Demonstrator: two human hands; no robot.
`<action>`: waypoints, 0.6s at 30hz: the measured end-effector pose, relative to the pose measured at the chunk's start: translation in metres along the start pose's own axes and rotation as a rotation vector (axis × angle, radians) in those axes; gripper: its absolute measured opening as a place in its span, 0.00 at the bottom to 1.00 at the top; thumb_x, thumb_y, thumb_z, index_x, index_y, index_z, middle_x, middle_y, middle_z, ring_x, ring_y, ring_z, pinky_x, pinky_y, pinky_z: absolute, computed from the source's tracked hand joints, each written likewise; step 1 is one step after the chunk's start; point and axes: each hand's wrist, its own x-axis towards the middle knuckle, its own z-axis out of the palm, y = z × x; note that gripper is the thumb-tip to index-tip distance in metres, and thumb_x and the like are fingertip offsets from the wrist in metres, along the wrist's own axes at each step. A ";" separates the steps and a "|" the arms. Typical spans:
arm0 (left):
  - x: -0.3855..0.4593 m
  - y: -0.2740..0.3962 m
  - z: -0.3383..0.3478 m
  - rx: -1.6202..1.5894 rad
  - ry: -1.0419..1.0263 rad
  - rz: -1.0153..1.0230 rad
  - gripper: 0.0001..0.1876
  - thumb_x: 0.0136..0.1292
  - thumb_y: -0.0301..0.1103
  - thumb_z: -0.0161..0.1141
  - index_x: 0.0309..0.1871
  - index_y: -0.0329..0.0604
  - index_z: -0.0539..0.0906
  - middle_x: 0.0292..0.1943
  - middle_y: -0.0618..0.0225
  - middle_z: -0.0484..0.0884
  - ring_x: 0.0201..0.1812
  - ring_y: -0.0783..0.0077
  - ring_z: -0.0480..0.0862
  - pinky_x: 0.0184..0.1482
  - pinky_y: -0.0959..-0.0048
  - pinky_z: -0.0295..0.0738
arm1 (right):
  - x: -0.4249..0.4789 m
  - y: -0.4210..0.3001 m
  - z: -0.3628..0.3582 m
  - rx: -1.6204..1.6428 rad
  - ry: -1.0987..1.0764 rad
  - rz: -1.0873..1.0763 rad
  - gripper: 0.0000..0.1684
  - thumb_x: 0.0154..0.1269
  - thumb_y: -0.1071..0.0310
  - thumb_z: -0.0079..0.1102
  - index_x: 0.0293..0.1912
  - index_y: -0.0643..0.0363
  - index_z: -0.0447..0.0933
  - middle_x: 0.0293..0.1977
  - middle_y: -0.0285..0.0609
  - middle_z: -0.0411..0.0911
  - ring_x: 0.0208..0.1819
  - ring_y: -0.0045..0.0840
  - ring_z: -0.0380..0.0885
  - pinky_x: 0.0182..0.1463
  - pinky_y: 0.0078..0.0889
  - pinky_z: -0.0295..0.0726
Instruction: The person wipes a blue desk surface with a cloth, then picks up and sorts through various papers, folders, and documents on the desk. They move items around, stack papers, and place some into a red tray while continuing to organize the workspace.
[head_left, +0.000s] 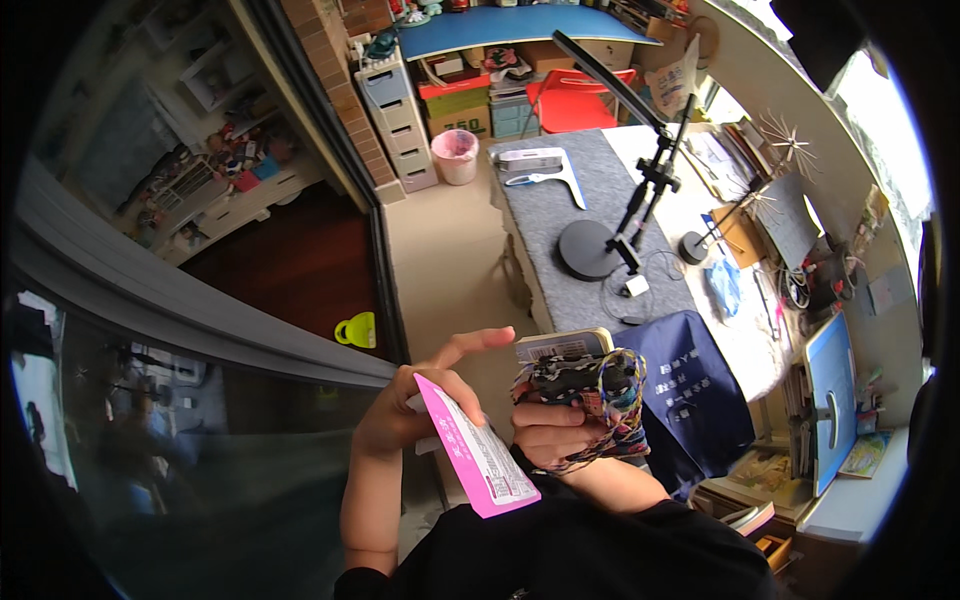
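My left hand (420, 401) grips a flat pink packet (480, 457) with a white printed panel, tilted toward me. Its index finger points out to the right, and small white pieces show behind the packet. My right hand (555, 431) is closed around a dark patterned fabric pouch (577, 379) with multicolored cord (634, 412) looped about it. Just beyond the pouch is a thin book or notebook (566, 343) bearing a printed code; whether the right hand also holds it is unclear. A navy cloth bag (690, 405) with writing lies over the table edge beside this hand.
A table with a grey felt cover (540, 195) holds a black lamp-like stand (589, 251), a white charger (636, 286) and a squeegee (559, 180). A pink waste bin (455, 157) and a red folding chair (574, 101) stand beyond. Sliding glass door frame (300, 330) runs on the left.
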 end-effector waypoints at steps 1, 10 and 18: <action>0.003 0.004 -0.007 0.053 -0.004 0.028 0.07 0.51 0.35 0.63 0.29 0.41 0.83 0.61 0.34 0.61 0.55 0.59 0.69 0.53 0.74 0.61 | 0.004 -0.007 -0.002 -0.017 0.010 -0.005 0.18 0.64 0.70 0.49 0.51 0.69 0.63 0.25 0.46 0.66 0.13 0.25 0.67 0.14 0.23 0.63; 0.065 0.035 -0.076 0.614 -0.088 0.099 0.16 0.38 0.18 0.61 0.34 0.42 0.85 0.49 0.54 0.74 0.29 0.72 0.79 0.36 0.78 0.70 | 0.067 -0.116 -0.019 -0.268 0.086 0.117 0.19 0.59 0.58 0.52 0.40 0.66 0.66 0.21 0.42 0.66 0.12 0.19 0.63 0.13 0.21 0.59; 0.154 0.040 -0.209 0.558 0.147 0.167 0.09 0.43 0.23 0.62 0.31 0.36 0.80 0.41 0.59 0.76 0.42 0.66 0.78 0.44 0.73 0.70 | 0.139 -0.264 0.022 -0.356 0.487 -0.151 0.20 0.63 0.62 0.52 0.52 0.62 0.68 0.45 0.55 0.74 0.44 0.41 0.76 0.43 0.48 0.77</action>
